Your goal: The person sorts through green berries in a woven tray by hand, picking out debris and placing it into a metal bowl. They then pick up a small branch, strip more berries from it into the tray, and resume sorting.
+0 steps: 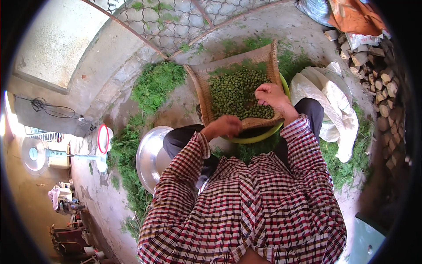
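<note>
Small round green fruits [235, 87] lie heaped in a woven bamboo tray [199, 95], with feathery green bits along the heap's far side. The tray rests over a yellow-green plastic tub [260, 138]. My right hand [271, 95] is above the right part of the heap, its fingertips drawn together; whether something small is between them I cannot tell. Near the tray's front left edge is my left hand [227, 126], blurred, its fingers partly curled. What it may hold does not show.
A wide metal basin [148, 155] stands by my left knee. Feathery green plants [158, 84] cover the floor at left and lie beneath a white woven sack [329, 99] at right. Split firewood [384, 92] is stacked at the far right. A standing fan [34, 154] and a red-rimmed container [103, 139] are at left.
</note>
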The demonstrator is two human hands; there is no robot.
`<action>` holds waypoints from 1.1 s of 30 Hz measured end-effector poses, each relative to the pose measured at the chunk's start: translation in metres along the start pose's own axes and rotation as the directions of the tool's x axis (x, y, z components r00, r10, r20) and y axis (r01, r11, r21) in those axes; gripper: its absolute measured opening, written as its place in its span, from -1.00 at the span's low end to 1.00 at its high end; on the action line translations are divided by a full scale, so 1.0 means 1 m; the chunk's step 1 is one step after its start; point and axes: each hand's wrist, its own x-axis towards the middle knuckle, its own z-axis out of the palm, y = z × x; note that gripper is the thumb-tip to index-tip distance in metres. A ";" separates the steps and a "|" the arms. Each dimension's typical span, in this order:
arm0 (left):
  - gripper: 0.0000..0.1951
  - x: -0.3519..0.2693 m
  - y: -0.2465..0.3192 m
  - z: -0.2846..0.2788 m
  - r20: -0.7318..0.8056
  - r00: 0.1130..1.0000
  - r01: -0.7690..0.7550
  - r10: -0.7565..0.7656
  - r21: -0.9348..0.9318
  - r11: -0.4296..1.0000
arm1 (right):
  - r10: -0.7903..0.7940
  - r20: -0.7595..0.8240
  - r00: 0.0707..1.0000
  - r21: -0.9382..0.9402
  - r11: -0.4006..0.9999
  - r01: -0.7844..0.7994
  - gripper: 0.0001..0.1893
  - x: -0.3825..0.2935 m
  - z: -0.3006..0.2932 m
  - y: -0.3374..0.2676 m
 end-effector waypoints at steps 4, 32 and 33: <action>-0.57 -0.016 0.010 0.010 0.245 0.967 -0.105 -0.074 0.644 0.758 | 0.060 -0.121 0.991 0.031 0.998 -0.057 -0.82 -0.017 -0.017 0.010; -0.75 -0.040 0.077 -0.167 -0.712 0.612 -0.736 0.344 -0.672 -0.080 | 0.284 -0.119 0.951 -0.677 0.678 -0.287 -0.75 0.087 0.117 0.092; -0.75 -0.041 0.077 -0.168 -0.715 0.612 -0.738 0.338 -0.670 -0.082 | 0.258 -0.154 0.954 -0.743 0.606 -0.284 -0.76 0.091 0.121 0.094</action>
